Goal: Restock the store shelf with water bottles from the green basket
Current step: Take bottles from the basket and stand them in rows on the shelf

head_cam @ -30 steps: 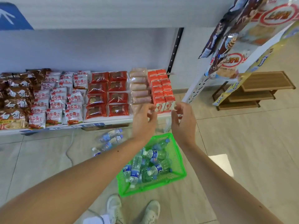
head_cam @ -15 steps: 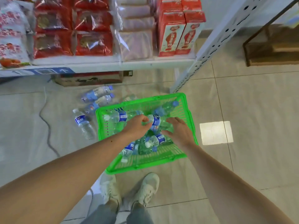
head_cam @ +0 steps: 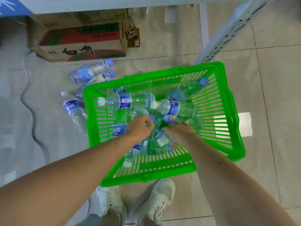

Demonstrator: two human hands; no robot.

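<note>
Left hand (head_cam: pixel 140 127) reached into the basket (head_cam: pixel 231 111), its fingers curled down among the heaped bottles (head_cam: pixel 130 100); they appeared to close on one of them, though which bottle could not be made out. Right hand (head_cam: pixel 180 132) lay beside it, touching the same heap, fingers pointing toward the left hand and bent over the bottles; whether it gripped one could not be told. Both hands met near the middle of the basket.

Basket stood on the tiled floor (head_cam: pixel 276 88), just in front of the person's shoes (head_cam: pixel 161 196), and held many clear bottles with blue labels, lying crosswise on one another. Four loose bottles (head_cam: pixel 90 73) lay on the floor against the basket's left wall, on their sides. Carton (head_cam: pixel 78 39) sat farther back under the shelf edge (head_cam: pixel 97 4). Perforated upright (head_cam: pixel 228 31) slanted down to the basket's far right corner. Dark cable (head_cam: pixel 31 111) trailed across the floor at left.
</note>
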